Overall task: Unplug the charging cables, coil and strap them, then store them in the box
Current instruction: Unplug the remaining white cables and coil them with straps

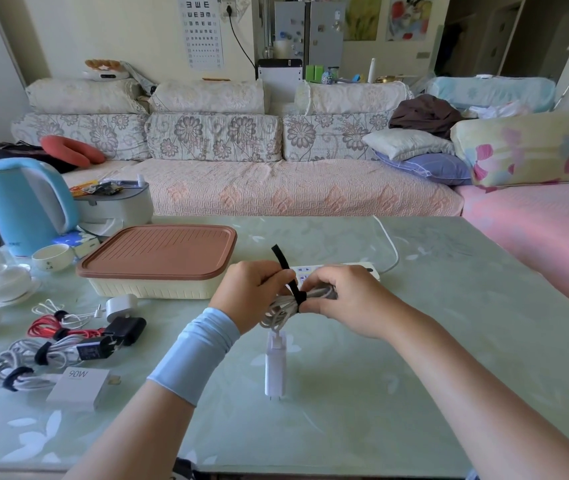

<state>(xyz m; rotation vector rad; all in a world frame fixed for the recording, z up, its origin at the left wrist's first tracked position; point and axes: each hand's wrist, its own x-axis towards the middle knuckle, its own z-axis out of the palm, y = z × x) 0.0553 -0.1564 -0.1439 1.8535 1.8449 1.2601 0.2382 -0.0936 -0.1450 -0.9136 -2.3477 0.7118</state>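
Observation:
Both hands hold a coiled white cable (281,306) above the middle of the table. My left hand (253,292) grips the coil's left side. My right hand (342,299) holds its right side and pinches a black strap (288,271) wrapped round the coil, one end sticking up. The cable's white charger (275,367) hangs down below the coil, its prongs at the glass. Behind my hands lies a white power strip (336,268). The cream box with a brown lid (158,259) stands shut at the left.
Several strapped cables with chargers (68,344) and a white 90W box (80,386) lie at the front left. A blue kettle (21,206), cups and bowls (2,278) crowd the far left. A sofa runs behind the green glass table (414,358).

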